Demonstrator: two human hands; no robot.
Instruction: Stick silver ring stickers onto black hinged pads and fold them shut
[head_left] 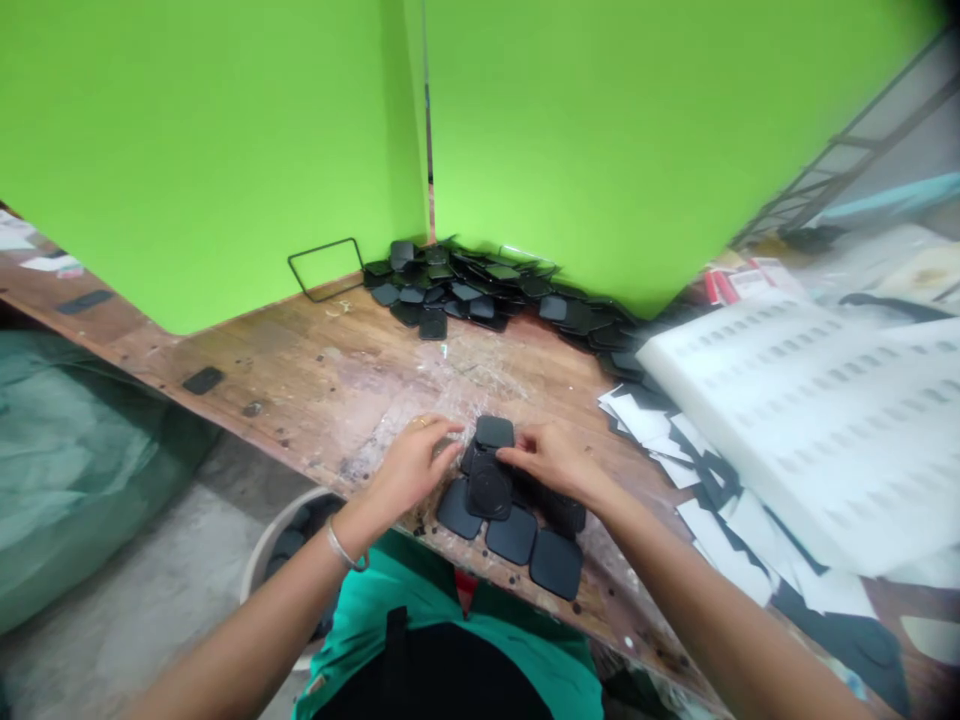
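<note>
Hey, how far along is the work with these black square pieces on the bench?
Looks early. Done: a few black square pieces lie in a small group at the bench's near edge. In hand: the left hand and right hand touch a round-faced piece on that group; the grip is unclear. Left: a big heap of pieces sits against the green wall.

One head-worn view looks steeply down, close over the workbench (pixel 315 370).
</note>
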